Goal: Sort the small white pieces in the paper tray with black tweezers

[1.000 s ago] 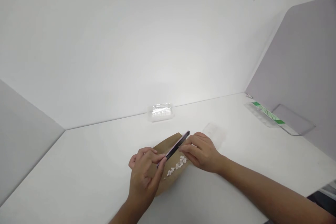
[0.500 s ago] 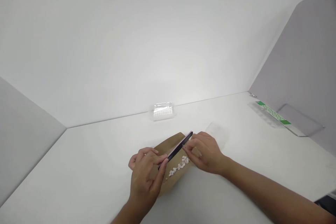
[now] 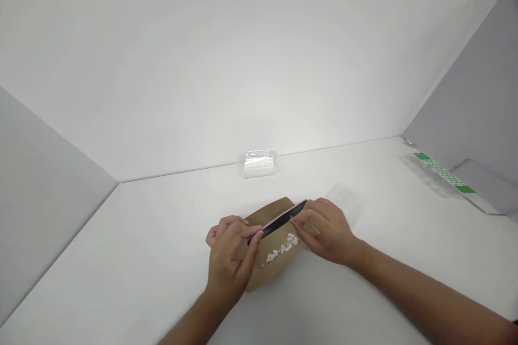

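My left hand [image 3: 232,250] pinches the near left end of a slim, dark, flat piece with a pale pink edge [image 3: 279,222], phone-like in outline; its exact kind I cannot make out. Thumb and fingertips of my right hand [image 3: 324,229] are pressed together at its right part. A tiny tip shows between them, too small to name. Beneath both hands lies a brown paper sheet or bag [image 3: 259,277]. Small white bits [image 3: 283,248] are scattered in a row across it, below the dark piece.
A clear plastic packet [image 3: 259,163] stands against the back wall. Right of my right hand lies a see-through plastic bag [image 3: 346,202], partly hidden. Farther right are a clear packet with a green-and-white strip [image 3: 445,173] and a grey side panel [image 3: 477,91].
The dark piece has tilted, so more of its dark face shows. My right hand stays pinched near it. The whole view has shifted slightly.
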A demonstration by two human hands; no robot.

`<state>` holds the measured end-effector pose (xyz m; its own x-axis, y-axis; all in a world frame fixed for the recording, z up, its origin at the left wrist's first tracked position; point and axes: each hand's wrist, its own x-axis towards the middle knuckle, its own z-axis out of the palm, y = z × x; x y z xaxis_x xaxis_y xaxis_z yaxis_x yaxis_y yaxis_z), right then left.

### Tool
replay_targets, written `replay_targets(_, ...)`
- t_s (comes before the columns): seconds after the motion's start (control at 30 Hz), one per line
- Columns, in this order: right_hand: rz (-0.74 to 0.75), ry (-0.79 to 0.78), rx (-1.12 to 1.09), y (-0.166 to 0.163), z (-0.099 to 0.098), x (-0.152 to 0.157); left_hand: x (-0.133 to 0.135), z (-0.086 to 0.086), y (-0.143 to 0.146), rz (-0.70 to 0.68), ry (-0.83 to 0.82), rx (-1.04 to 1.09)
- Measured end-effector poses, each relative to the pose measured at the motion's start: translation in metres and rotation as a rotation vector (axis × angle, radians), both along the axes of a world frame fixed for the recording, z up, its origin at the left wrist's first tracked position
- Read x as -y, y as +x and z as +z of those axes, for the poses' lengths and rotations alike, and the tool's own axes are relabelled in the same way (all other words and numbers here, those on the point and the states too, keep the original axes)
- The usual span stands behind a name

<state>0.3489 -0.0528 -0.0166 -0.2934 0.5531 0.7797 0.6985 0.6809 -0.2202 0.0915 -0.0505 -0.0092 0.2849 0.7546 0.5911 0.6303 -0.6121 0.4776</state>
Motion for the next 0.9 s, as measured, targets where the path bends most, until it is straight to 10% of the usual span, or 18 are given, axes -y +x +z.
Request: replay_targets(0.9, -0.213, -0.124, -0.152, -0.001, 0.000, 0.005, 0.003, 0.003, 0.007, 0.006, -0.060, 0.148)
